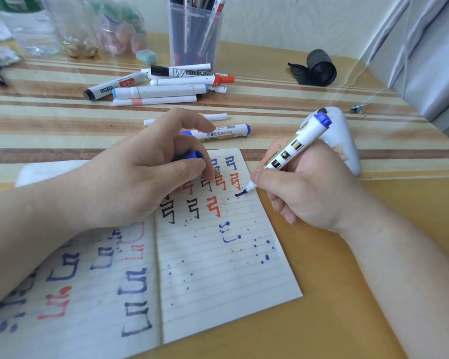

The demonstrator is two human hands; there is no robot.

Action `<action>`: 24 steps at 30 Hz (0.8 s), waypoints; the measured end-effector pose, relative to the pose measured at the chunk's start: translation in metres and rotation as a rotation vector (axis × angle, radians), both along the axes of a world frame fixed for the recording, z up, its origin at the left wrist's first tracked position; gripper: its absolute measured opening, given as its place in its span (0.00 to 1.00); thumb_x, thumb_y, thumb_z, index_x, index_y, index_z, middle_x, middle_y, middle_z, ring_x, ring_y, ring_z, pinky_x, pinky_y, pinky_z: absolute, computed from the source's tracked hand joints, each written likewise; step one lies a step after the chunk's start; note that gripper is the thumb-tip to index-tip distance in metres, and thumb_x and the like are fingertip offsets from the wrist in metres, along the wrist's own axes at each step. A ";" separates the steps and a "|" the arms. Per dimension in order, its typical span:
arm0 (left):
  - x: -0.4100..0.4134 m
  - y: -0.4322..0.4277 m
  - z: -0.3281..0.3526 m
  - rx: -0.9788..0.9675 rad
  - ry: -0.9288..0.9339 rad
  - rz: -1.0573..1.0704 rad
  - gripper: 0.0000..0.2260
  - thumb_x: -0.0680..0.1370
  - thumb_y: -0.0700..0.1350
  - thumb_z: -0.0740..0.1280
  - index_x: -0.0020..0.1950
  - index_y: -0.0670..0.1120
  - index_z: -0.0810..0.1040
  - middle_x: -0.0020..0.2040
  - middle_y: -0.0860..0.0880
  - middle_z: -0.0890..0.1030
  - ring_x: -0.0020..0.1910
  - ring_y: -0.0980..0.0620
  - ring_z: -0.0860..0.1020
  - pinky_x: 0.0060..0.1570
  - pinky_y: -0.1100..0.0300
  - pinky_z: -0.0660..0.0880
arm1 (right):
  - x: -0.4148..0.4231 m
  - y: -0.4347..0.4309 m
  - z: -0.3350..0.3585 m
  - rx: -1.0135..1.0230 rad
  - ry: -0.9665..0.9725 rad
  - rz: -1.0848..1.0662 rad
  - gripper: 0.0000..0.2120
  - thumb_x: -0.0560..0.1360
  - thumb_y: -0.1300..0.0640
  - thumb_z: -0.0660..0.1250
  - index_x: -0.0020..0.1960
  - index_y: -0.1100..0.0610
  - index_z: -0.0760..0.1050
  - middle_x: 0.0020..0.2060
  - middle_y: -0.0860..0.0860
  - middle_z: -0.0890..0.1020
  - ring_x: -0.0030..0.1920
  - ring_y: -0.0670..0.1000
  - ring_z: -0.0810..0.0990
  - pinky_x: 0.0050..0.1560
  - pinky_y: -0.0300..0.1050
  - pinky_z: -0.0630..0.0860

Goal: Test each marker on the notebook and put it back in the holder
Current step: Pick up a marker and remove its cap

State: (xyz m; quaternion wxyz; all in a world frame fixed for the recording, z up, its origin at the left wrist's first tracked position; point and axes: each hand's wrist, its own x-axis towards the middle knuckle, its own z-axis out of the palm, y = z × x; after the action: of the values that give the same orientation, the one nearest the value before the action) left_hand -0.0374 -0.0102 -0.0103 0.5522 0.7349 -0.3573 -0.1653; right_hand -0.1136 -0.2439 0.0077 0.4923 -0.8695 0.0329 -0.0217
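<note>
The right hand [309, 193] grips the blue marker [296, 146] pen-fashion, tip on the notebook [218, 268] at the near edge of the tabletop [347, 294], for a test stroke. The left hand [130, 177] steadies the page while pinching the cap [192, 154], handy for recapping; the holder [195, 35] stands at the far edge

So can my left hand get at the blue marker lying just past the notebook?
Reach looks fine, grip doubtful. The left hand sits just in front of that blue marker with nothing between them, but its thumb and fingers are pinching a blue cap, so it would likely need to drop that first.
</note>
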 end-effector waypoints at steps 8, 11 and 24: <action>0.001 0.000 -0.001 0.001 -0.006 0.000 0.19 0.75 0.54 0.63 0.66 0.58 0.69 0.48 0.47 0.84 0.43 0.30 0.73 0.47 0.31 0.72 | 0.001 0.000 -0.001 0.031 0.005 0.005 0.09 0.73 0.64 0.70 0.37 0.65 0.74 0.24 0.62 0.76 0.21 0.60 0.72 0.23 0.42 0.68; 0.001 0.000 -0.001 0.004 -0.009 0.003 0.19 0.75 0.54 0.63 0.66 0.58 0.69 0.48 0.47 0.84 0.44 0.29 0.74 0.47 0.30 0.72 | 0.001 0.000 -0.001 0.040 0.019 0.033 0.09 0.68 0.60 0.68 0.35 0.66 0.74 0.24 0.64 0.75 0.22 0.60 0.70 0.22 0.40 0.66; 0.000 -0.001 0.000 0.005 -0.010 0.004 0.21 0.74 0.54 0.63 0.67 0.56 0.69 0.47 0.49 0.84 0.40 0.33 0.72 0.45 0.34 0.71 | -0.002 0.001 0.002 0.235 0.067 0.115 0.10 0.68 0.59 0.71 0.39 0.67 0.77 0.25 0.55 0.76 0.24 0.52 0.73 0.20 0.38 0.64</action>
State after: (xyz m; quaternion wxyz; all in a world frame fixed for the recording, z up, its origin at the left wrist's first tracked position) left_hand -0.0372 -0.0110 -0.0105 0.5490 0.7376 -0.3584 -0.1613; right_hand -0.1152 -0.2425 0.0096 0.5898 -0.8065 0.0018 0.0397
